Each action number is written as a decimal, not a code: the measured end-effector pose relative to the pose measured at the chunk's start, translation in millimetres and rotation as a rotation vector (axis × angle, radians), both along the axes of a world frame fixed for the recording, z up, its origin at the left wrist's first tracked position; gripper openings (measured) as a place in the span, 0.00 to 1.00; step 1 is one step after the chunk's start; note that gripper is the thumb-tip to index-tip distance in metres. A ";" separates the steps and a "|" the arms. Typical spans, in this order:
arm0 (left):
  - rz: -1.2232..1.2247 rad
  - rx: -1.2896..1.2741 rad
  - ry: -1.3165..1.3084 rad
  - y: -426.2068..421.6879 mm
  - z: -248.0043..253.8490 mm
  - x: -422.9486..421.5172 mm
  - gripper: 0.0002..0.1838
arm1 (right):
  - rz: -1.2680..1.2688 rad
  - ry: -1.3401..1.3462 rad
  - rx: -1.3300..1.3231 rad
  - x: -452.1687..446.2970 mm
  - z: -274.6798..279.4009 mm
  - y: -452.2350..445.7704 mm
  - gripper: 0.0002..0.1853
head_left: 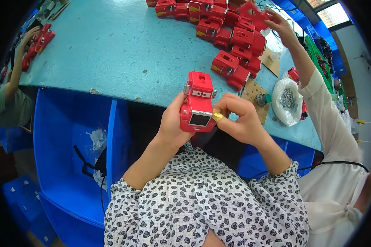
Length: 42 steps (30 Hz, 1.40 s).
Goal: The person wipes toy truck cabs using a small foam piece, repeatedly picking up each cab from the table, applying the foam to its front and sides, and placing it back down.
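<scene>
A red toy truck (196, 107) with eyes on its windshield and a dark grille points its front at me, just over the table's near edge. My left hand (170, 123) is wrapped round its left side and underneath, holding it. My right hand (244, 117) is at the truck's right side, thumb and forefinger pinched on a small yellow piece (217, 116) against the body. Whether this piece is a sticker or something else, I cannot tell. The right hand's remaining fingers are curled.
Several red toy trucks (226, 61) with yellow side marks stand on the turquoise table (123, 49). To the right are a green-capped jar (263, 99) and a bag of small metal parts (287, 101). A co-worker's hand (278, 26) holds a red part. Blue bins (72, 152) sit below.
</scene>
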<state>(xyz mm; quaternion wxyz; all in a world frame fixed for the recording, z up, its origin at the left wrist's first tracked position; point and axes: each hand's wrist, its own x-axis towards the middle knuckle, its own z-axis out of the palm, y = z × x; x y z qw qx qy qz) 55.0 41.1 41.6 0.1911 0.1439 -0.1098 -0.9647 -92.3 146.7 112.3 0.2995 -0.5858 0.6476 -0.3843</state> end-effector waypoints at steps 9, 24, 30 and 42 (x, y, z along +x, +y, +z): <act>-0.025 0.060 -0.033 2.0 2.8 -2.9 0.22 | 0.018 0.054 -0.204 -3.5 -12.8 6.2 0.06; -0.074 0.056 0.011 17.9 2.5 -10.1 0.22 | -0.121 0.249 -0.378 3.8 -30.9 31.8 0.10; -0.083 0.069 0.006 23.8 1.7 -13.5 0.22 | -0.145 0.300 -0.493 4.9 -44.4 38.6 0.11; -0.053 0.035 -0.041 29.0 -6.0 -19.9 0.27 | -0.156 0.360 -0.569 4.3 -47.0 46.1 0.11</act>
